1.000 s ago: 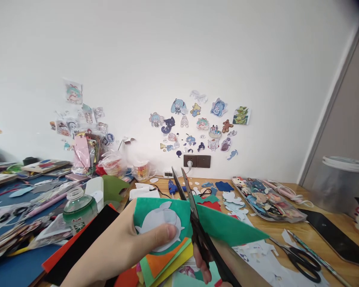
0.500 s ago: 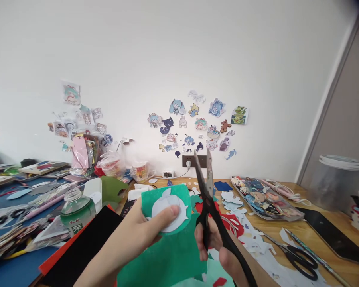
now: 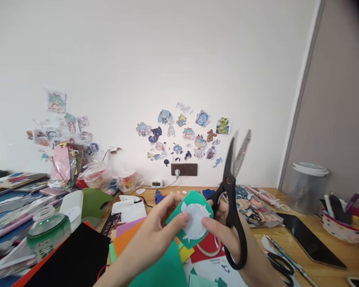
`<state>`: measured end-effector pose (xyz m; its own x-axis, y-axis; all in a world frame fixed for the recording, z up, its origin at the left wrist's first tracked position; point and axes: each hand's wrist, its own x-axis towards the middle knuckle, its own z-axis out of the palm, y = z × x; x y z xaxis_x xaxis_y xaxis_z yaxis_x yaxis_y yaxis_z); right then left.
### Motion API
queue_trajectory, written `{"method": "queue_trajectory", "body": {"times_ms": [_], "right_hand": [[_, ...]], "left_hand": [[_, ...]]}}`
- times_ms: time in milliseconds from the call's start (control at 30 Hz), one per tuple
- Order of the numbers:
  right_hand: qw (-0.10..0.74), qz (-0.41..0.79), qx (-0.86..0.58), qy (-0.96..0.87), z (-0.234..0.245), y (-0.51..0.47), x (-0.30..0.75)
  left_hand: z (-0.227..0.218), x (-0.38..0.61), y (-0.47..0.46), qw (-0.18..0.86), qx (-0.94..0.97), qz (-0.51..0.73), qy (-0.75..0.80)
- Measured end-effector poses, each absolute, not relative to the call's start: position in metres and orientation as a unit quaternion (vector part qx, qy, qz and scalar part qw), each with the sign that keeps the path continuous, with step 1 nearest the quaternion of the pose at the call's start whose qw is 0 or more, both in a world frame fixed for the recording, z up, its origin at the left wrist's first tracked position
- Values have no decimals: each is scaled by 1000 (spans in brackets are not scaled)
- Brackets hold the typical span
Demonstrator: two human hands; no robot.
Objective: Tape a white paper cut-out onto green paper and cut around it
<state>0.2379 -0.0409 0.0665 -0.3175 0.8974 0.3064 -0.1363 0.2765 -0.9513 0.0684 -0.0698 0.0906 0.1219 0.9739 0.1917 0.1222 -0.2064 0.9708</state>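
Observation:
A small piece of green felt (image 3: 194, 197) with a round white paper pattern (image 3: 195, 223) on top is held up in front of me. The pattern has little points along its edge. My left hand (image 3: 158, 231) grips the felt from the left, thumb on the pattern. From the right, my right hand (image 3: 225, 229) pinches the felt too, its thumb on the paper's edge. That same hand keeps hold of large black-handled scissors (image 3: 229, 185), blades pointing up and parted. Below lies a bigger green felt sheet (image 3: 164, 265).
Left are a green-tinted bottle (image 3: 46, 231) and black felt (image 3: 71, 255). Orange felt (image 3: 128, 239) and a tape roll (image 3: 211, 249) lie beneath my hands. At right are a phone (image 3: 311, 239), second scissors (image 3: 281, 265) and a pen basket (image 3: 344, 227). Wall outlet (image 3: 184, 169) behind.
The felt piece has turned and moved right and slightly down. My right hand has come in to pinch it, and the scissors have shifted right. The view has turned rightward.

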Motion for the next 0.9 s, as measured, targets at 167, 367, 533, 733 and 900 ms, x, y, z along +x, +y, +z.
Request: {"method": "queue_trajectory", "body": {"times_ms": [167,367,533,733,900], "right_hand": [[497,449,-359,-650,79,-30,260],[517,400,-360,-665,85,-23,276],[491,420,-343,-682,83,-19,281],[436,404,-388,-705,81,-18,275],[526,384,-368,-663,80,-14,277]], "left_hand": [[100,74,-58,416,697,403,423],[87,89,-52,452,718,301,436],[81,101,-39,500,589,495,398],[82,99,-35,501,519,564,402],[86,87,-41,517,640,419,386]]}}
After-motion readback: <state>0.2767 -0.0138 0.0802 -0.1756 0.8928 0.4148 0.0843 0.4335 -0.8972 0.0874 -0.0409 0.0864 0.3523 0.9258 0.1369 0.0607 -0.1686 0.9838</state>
